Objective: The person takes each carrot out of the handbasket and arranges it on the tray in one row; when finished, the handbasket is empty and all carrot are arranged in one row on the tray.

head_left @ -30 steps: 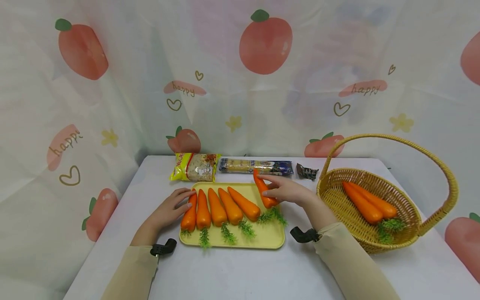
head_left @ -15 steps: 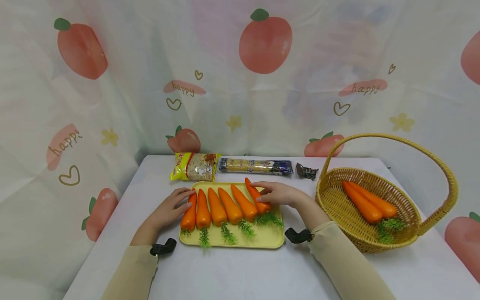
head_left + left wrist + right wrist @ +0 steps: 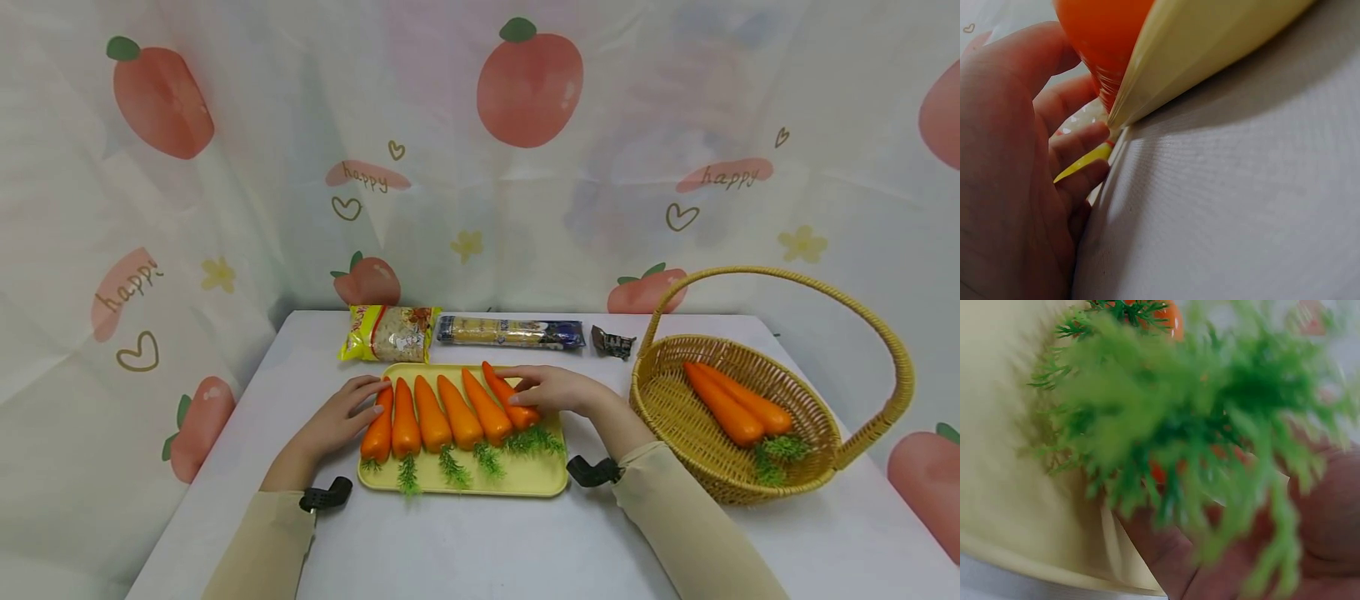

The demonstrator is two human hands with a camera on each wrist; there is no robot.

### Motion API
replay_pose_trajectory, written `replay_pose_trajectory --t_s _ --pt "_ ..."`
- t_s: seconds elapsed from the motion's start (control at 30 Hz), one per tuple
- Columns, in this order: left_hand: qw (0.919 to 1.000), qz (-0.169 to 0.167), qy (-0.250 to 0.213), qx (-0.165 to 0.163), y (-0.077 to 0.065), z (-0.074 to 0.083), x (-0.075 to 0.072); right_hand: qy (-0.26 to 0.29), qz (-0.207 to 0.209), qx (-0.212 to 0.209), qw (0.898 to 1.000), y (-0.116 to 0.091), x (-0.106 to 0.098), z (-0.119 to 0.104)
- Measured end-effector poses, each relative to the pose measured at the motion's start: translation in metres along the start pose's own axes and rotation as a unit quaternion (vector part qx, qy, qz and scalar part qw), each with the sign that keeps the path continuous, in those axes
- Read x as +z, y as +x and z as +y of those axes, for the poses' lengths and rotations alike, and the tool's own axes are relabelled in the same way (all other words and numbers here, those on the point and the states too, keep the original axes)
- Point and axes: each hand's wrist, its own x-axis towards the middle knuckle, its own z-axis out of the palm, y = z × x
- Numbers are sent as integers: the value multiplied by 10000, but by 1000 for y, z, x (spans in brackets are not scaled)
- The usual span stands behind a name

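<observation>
On the yellow tray (image 3: 525, 479) several carrots lie in a row, tips away from me, green tops toward me. My left hand (image 3: 341, 421) rests at the tray's left edge, its relaxed fingers touching the leftmost carrot (image 3: 378, 435). The left wrist view shows thumb and fingers against that carrot (image 3: 1100, 31) and the tray rim. My right hand (image 3: 558, 390) holds the rightmost carrot (image 3: 495, 385), fingers near its tip and thumb by its thick end. In the right wrist view its leafy top (image 3: 1172, 419) is blurred and covers much of the grip.
A wicker basket (image 3: 678, 450) with a tall handle stands at the right, two carrots (image 3: 731, 408) inside. Behind the tray lie a yellow bag (image 3: 390, 333), a long pasta packet (image 3: 510, 332) and a small dark packet (image 3: 612, 342). A printed cloth hangs behind.
My right hand has moved left with its carrot and lowered it beside the row. The neighbouring carrot has shifted and turned slightly. My left hand has stayed in place.
</observation>
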Motion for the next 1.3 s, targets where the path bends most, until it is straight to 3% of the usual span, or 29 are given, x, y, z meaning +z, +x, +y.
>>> replay_pose_trajectory --t_s 0.67,1.3 --pt "10000 24 -73 37 0 -3 1 -169 25 -35 9998 2 2 2" --pt "9998 29 0 174 1 -4 1 81 -139 -9 9999 3 4 5"
